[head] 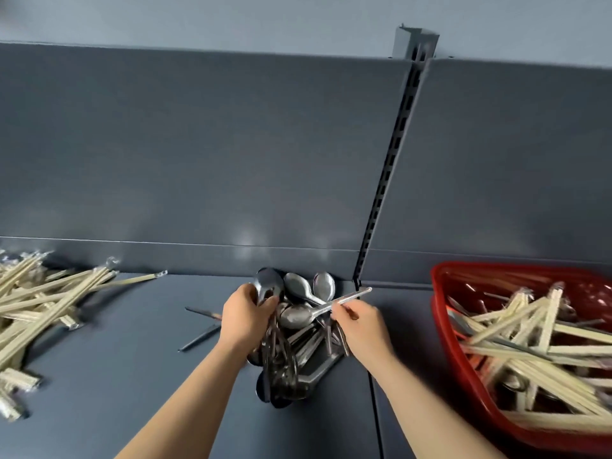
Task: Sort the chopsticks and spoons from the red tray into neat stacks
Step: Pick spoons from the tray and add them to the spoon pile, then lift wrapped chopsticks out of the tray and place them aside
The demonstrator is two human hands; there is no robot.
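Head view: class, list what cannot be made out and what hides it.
All in the head view.
Count of the spoon pile: spoons overlap and the left hand grips over them.
Extent of the chopstick pile: cut off by the left edge.
Right side of the red tray: cut off by the right edge.
Kind of the dark sticks beside the left hand: too thin.

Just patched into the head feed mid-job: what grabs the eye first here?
The bright red tray at right, heaped with wrapped chopsticks. At centre, both hands work a shiny pile of spoons: the left hand grips a spoon, the right hand pinches another's handle. A chopstick pile sprawls at left.
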